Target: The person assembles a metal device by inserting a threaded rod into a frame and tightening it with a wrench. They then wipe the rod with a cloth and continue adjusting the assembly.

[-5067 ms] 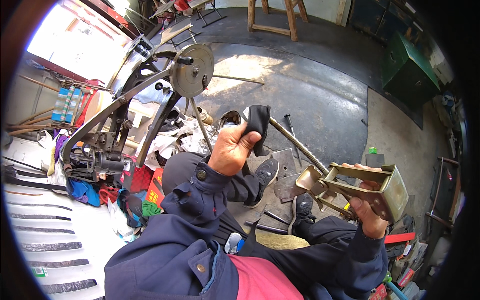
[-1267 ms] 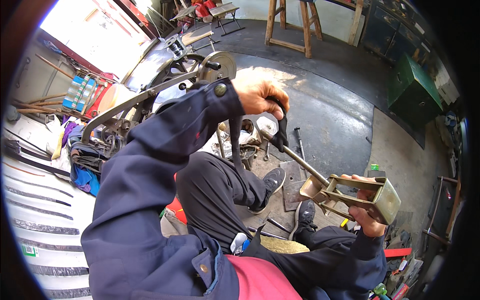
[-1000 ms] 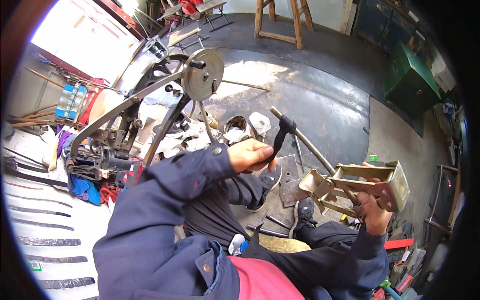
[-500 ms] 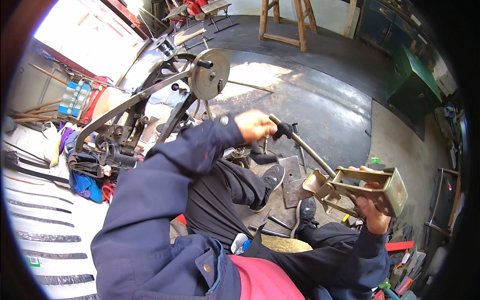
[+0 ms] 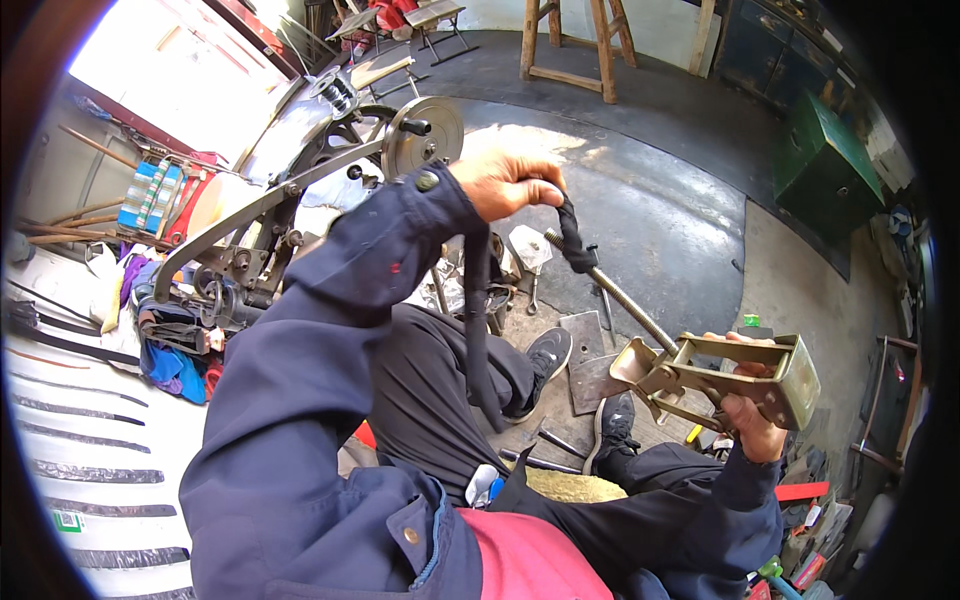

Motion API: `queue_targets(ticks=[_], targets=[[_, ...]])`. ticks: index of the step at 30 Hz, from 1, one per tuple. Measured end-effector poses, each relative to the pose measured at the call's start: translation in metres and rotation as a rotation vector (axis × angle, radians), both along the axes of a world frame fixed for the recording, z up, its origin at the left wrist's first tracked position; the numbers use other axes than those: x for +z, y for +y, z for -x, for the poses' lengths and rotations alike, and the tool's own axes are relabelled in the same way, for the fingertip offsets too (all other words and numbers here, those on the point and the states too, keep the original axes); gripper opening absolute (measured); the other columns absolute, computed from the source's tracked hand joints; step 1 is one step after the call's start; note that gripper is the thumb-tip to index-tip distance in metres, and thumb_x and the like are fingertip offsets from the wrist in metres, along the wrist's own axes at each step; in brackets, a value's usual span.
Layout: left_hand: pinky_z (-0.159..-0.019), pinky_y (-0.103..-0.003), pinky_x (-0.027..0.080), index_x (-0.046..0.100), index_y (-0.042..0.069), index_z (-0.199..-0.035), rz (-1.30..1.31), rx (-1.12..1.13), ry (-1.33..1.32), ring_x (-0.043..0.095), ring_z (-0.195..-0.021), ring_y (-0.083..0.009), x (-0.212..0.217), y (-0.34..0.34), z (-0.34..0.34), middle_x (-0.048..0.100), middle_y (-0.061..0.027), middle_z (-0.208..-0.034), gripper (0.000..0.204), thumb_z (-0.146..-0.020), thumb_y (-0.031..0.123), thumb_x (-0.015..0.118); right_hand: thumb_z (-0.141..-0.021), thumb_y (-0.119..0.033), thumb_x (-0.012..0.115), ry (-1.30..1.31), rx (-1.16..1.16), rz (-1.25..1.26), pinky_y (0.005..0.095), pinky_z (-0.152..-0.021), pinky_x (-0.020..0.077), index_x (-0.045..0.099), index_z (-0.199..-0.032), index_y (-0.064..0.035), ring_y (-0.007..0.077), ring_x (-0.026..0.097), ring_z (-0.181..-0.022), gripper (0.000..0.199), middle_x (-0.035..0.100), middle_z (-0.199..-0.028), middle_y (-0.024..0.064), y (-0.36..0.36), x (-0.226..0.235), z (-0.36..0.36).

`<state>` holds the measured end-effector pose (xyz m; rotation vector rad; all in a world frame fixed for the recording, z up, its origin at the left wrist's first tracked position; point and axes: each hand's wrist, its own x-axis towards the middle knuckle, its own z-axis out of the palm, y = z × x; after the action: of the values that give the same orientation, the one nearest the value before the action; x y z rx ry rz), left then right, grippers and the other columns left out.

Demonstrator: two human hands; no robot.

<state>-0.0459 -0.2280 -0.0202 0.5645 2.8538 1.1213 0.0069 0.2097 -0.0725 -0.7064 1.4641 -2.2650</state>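
My right hand grips the olive metal bracket at lower right, its threaded rod running up-left. My left hand, raised above, closes on the black strap wound round the rod's tip.

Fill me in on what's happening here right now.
A person in a dark blue jacket sits on a workshop floor, working with both bare hands. The left hand grips a black strap that is wound around the far end of a long metal rod, with the strap's loose tail hanging down. The right hand holds up the brass-coloured metal bracket at the rod's near end. A machine with a round metal wheel stands beyond the left arm.
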Motion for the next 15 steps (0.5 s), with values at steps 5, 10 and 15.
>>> queue_targets(ticks=[5,10,15], targets=[[-0.075,-0.034,0.048,0.074,0.008,-0.101,-0.190,-0.039,-0.389,0.057,-0.072,-0.0178,-0.056,0.027,-0.052,0.062,-0.0058,-0.073,0.034,-0.106,0.036,0.057,-0.087,-0.007,0.081,-0.064,-0.207,-0.193,0.0481,-0.107,0.0506,0.053,-0.140,0.0033,0.0328,0.061,-0.125,0.061,0.060,-0.140,0.0200,0.005,0.001,0.004],[-0.062,-0.032,0.042,0.067,0.005,-0.093,-0.217,-0.094,-0.170,0.050,-0.062,-0.0137,0.005,0.025,-0.091,0.053,-0.0022,-0.067,0.023,-0.100,0.027,0.069,-0.086,-0.009,0.082,0.003,-0.259,-0.364,0.0367,-0.098,0.0511,0.060,-0.131,0.0032,0.0249,0.067,-0.110,0.052,0.068,-0.127,0.0149,0.015,0.003,0.012],[-0.065,-0.030,0.046,0.069,0.000,-0.100,0.056,-0.048,0.017,0.060,-0.068,-0.0154,0.050,-0.004,-0.026,0.063,-0.0097,-0.074,0.017,-0.093,0.015,0.074,-0.079,-0.008,0.089,0.028,-0.214,-0.288,0.0371,-0.096,0.0518,0.060,-0.130,-0.0010,0.0220,0.064,-0.106,0.059,0.066,-0.123,0.0100,0.018,-0.002,0.001]])
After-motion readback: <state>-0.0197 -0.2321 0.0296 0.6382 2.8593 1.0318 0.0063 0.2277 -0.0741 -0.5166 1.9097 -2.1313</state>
